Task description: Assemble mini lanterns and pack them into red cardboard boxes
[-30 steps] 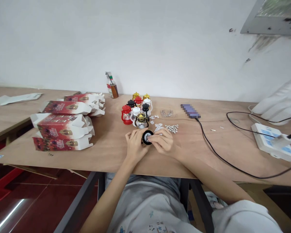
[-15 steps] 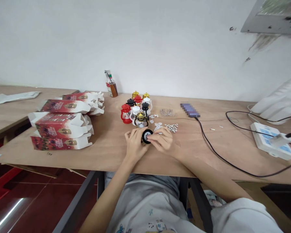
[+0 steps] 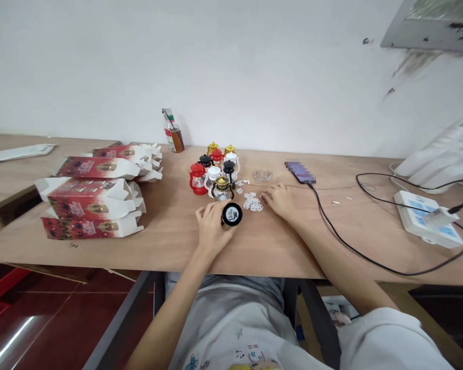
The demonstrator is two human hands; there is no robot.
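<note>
Head view, left fingers [image 3: 207,211] clamped on lantern [image 3: 232,214], right hand [image 3: 280,201] moved off, grip unclear

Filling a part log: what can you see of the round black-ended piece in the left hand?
The piece shows a round end towards the camera: a black rim, plastic by its look, around a pale centre with small grey details too fine to read. Its body is mostly hidden behind that end and the left hand, so length and shape can't be told. It is held on the near side of the gold-and-black lantern. The left hand grips it; the right hand is apart from it.
</note>
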